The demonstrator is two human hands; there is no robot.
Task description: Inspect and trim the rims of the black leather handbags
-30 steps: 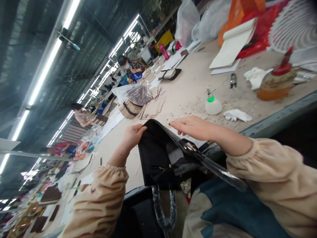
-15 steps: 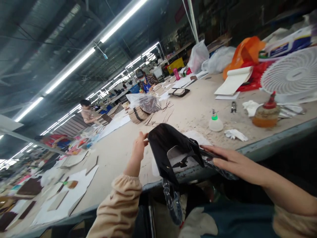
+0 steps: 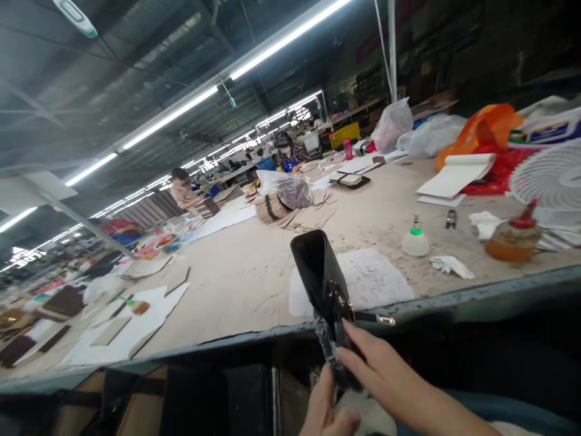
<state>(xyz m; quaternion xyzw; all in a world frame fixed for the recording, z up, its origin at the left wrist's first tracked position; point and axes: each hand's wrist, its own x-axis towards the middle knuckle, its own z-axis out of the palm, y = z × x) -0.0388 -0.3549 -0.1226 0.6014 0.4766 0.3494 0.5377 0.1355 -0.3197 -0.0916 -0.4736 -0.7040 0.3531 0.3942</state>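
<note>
A black handbag [image 3: 313, 260] stands tilted at the near edge of the table, turned end-on to me, with gold-coloured fittings on its side. A short strap with a metal clasp [image 3: 385, 320] sticks out to the right. From its near end hangs a handle wrapped in clear plastic [image 3: 323, 339]. My right hand [image 3: 385, 369] is closed on this wrapped handle, close to the bag. Just below, my left hand [image 3: 324, 409] is closed around the handle's lower part, its fingers partly hidden. Under the bag lies a white sheet [image 3: 381, 281].
Right of the bag stand a green-capped bottle [image 3: 414, 243] and an amber glue bottle [image 3: 512, 239], near a white fan [image 3: 554, 175]. Stacked pieces [image 3: 271, 208] lie farther back. Brown-and-black bags [image 3: 145, 399] sit below the table edge [image 3: 218, 348]. Other people work beyond.
The bag has turned from side-on to end-on. My left hand has left its far left side and come down to the wrapped handle; my right hand has moved inward and down.
</note>
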